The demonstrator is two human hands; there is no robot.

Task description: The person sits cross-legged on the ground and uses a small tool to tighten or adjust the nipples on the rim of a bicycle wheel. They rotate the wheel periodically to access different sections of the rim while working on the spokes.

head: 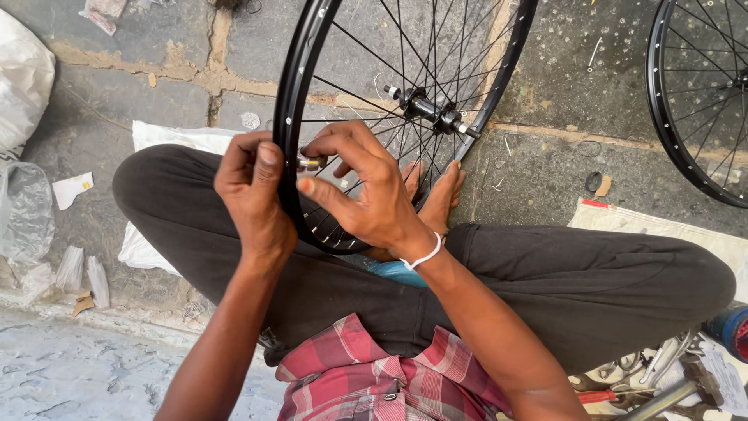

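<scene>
A floor-level bicycle repair workshop: spoked wheels (405,101), scattered tools (662,378), stone floor (561,101).

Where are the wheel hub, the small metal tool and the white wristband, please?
wheel hub (427,107), head view, on the black middle of the hub body.
small metal tool (309,162), head view, on its shiny barrel between the fingertips.
white wristband (425,255), head view, on the band across the wrist.
</scene>
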